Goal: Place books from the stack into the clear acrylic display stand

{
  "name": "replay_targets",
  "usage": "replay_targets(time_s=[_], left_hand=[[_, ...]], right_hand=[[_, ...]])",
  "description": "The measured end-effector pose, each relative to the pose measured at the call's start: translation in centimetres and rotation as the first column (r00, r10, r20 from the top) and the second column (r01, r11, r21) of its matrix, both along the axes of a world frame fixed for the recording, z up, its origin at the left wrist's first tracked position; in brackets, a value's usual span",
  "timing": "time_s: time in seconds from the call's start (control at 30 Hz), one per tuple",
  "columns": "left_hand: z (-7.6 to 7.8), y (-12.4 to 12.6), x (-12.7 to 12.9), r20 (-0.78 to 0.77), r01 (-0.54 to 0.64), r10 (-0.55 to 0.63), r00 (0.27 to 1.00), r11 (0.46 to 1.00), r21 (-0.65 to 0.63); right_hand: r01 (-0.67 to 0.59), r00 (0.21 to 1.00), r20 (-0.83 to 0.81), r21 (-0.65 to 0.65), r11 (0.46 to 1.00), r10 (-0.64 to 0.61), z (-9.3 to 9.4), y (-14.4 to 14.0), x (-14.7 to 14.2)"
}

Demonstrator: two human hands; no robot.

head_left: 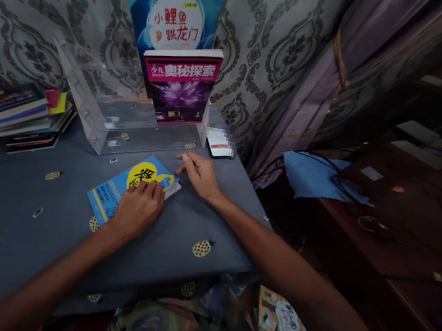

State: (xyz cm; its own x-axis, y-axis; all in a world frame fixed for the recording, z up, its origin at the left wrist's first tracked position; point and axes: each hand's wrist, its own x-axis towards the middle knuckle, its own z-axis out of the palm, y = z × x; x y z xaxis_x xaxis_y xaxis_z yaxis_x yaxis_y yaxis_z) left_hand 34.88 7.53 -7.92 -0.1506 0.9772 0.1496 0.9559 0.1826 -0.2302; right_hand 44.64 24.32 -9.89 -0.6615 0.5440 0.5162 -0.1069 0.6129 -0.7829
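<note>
Left hand [139, 209] is down flat on the blue booklet [131, 187], fingers curled together and pressing on its near right part. Right hand [201, 174] rests just beside the booklet's right end, fingers spread loosely on the cloth, forefinger tip at the corner. The booklet lies flat in the middle of the table, long axis running from near left to far right, its far right corner aimed at the clear acrylic stand [106, 111]. Yellow circle on its cover faces up.

Underneath is a grey-blue tablecloth [10, 197] dotted with yellow pineapples. Patterned grey wallpaper behind, a purple curtain [303, 88] to the right. In the stand, a pink-topped book [181, 87] is upright, a teal one [171, 0] behind it. A phone [220, 142] lies right of the stand, a book stack [20, 116] far left.

Open cloth spreads left and near of the booklet; the table's right edge drops away close past the right hand.
</note>
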Motion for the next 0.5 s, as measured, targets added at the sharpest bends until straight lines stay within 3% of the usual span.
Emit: replay_targets(time_s=[0.17,0.33,0.5], left_hand=[[-0.25,-0.04,-0.19,-0.003,0.014,-0.014,1.0,1.0,0.0],[-0.69,-0.09,0.19,-0.004,0.012,-0.012,1.0,1.0,0.005],[-0.31,-0.18,-0.22,0.061,0.007,-0.007,0.998,1.0,0.005]], right_hand=[[-0.032,0.999,0.029,0.04,0.999,0.031,0.28,-0.19,0.23],[-0.139,0.956,0.276,0.144,0.98,0.095,0.24,-0.18,0.31],[-0.167,0.9,0.435,0.26,0.951,0.039,0.56,-0.34,0.32]])
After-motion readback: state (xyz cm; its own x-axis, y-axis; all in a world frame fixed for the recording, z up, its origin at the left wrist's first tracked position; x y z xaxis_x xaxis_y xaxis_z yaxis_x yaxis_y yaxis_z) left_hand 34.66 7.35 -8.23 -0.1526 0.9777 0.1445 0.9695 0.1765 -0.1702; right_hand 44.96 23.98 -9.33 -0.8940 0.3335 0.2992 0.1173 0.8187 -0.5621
